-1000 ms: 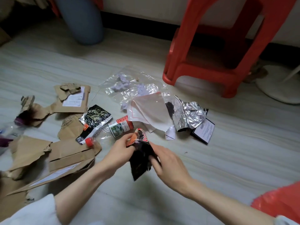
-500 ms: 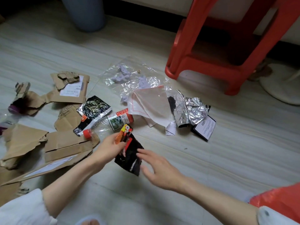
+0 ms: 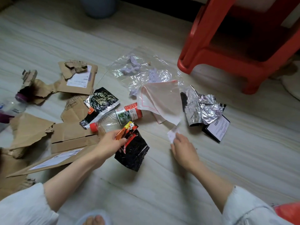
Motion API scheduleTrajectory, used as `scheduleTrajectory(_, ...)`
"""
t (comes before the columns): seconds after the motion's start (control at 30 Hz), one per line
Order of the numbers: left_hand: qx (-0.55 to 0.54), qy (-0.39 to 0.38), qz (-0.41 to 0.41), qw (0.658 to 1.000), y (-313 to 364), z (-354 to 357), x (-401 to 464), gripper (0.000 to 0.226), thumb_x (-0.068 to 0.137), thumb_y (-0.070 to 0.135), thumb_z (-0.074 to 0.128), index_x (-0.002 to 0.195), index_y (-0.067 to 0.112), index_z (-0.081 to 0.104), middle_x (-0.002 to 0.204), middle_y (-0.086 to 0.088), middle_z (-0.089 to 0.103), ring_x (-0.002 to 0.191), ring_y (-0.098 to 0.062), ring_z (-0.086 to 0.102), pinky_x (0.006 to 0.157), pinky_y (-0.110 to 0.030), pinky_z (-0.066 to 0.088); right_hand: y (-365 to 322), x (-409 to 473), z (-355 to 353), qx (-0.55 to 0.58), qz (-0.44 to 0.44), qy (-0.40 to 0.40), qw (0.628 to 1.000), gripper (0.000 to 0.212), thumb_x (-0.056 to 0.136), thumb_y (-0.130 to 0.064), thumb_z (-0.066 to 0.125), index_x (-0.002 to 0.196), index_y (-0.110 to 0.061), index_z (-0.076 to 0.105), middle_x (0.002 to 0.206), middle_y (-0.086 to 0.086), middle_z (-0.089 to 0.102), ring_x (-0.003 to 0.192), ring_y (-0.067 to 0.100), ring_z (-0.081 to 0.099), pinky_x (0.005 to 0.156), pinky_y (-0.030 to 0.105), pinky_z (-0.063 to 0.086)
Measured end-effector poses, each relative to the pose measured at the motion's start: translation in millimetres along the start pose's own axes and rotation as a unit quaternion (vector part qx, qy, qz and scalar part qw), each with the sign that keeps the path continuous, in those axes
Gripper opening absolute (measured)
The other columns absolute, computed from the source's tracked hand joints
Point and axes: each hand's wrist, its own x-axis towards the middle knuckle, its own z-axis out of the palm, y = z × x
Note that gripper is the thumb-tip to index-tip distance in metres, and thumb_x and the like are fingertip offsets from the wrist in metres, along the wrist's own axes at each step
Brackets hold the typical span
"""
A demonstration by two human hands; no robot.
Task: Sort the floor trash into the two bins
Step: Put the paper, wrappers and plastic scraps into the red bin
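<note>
My left hand (image 3: 108, 143) grips the top of a black and red snack wrapper (image 3: 133, 150), which hangs above the floor. My right hand (image 3: 182, 147) pinches a small white paper scrap (image 3: 172, 133) at the near edge of the trash pile. Behind them lie a clear plastic bottle (image 3: 113, 119) with a red cap, a black foil sachet (image 3: 100, 103), a pink-edged plastic bag (image 3: 162, 101), crumpled clear film (image 3: 142, 70), silver foil (image 3: 201, 108) and a black card with a white label (image 3: 217, 129).
Torn brown cardboard pieces (image 3: 71, 135) cover the floor at the left. A red plastic stool (image 3: 240, 46) stands at the back right. A grey-blue bin (image 3: 99, 5) is at the top edge. Red plastic (image 3: 290, 211) shows at the bottom right corner.
My right hand let go of the snack wrapper and moved right to the white paper scrap. My left hand kept the wrapper and shifted slightly left.
</note>
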Motion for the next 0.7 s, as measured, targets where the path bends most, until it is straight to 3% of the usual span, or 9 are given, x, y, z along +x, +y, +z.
scheduleTrajectory(0.1,0.005,-0.002,0.005,1.0,-1.2,-0.8,-1.3,0.016,0.093,0.003,0.048,0.095,0.013,0.061,0.067,-0.003,0.053,0.056,-0.012,0.044,0.052,-0.02,0.035,-3.0,-15.1,7.1,0.029,-0.022,0.026,0.999,0.03,0.096,-0.021,0.044,0.103,0.003,0.062,0.123,0.013,0.053,0.117,0.031,0.046,0.089,0.036,0.042)
scheduleTrajectory(0.23,-0.003,-0.006,0.012,1.0,-3.0,-3.2,-9.5,0.025,0.091,0.004,0.053,0.088,0.026,0.064,0.073,-0.003,0.061,0.062,-0.013,0.051,0.057,-0.023,0.037,-8.9,-11.2,4.3,0.163,0.111,0.044,0.979,0.022,0.088,-0.018,0.056,0.1,0.0,0.061,0.118,0.014,0.046,0.112,0.031,0.043,0.093,0.034,0.036)
scheduleTrajectory(0.4,-0.022,-0.01,0.013,1.0,0.8,-4.7,-16.0,0.026,0.09,0.005,0.056,0.093,0.03,0.064,0.073,0.004,0.066,0.057,-0.002,0.056,0.056,-0.016,0.038,-20.1,2.2,-4.7,0.251,0.229,0.042,0.939,0.031,0.087,-0.016,0.056,0.113,0.001,0.049,0.123,0.019,0.042,0.109,0.038,0.05,0.091,0.037,0.038)
scheduleTrajectory(0.57,-0.023,-0.018,0.003,1.0,0.1,-5.0,-13.8,0.024,0.09,0.007,0.057,0.099,0.027,0.064,0.086,-0.005,0.069,0.072,-0.013,0.059,0.066,-0.022,0.041,-21.8,11.9,-10.2,0.282,0.31,0.045,0.907,0.058,0.082,-0.018,0.067,0.124,0.005,0.035,0.133,0.022,0.039,0.117,0.041,0.049,0.094,0.04,0.04)
scheduleTrajectory(0.7,-0.01,-0.024,0.001,1.0,-1.0,-2.9,-12.2,0.023,0.09,0.007,0.057,0.098,0.027,0.065,0.096,-0.01,0.07,0.082,-0.019,0.061,0.076,-0.027,0.043,-21.3,14.4,-6.9,0.281,0.32,0.033,0.904,0.05,0.084,-0.011,0.064,0.123,0.002,0.035,0.132,0.022,0.038,0.117,0.041,0.048,0.094,0.04,0.041)
